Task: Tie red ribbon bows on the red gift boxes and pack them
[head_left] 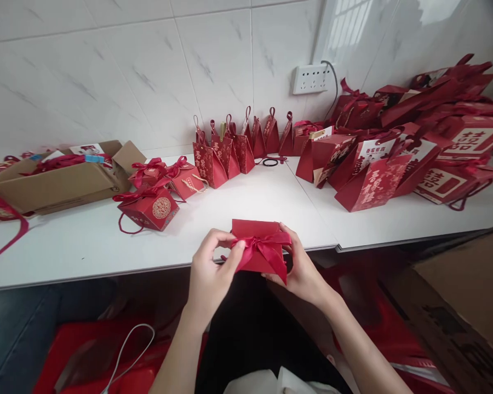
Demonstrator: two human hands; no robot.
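Left hand (211, 265) pinched the bow (259, 243) on a red box (253, 227) by the front edge of the table (267, 200); right hand (303, 269) curled round its right side. Behind stood carton (66, 191), bowed boxes (148, 210), looped boxes (207, 164), piled boxes (376, 189).

A small red gift box (254, 229) is held between the left hand (214, 265) and right hand (299, 268) at the front edge of the table (213, 213). Its visible face is plain. A glossy red ribbon bow (263, 250) is tied across it, loops spread sideways, one tail hanging lower right. The left thumb presses the bow's left side.
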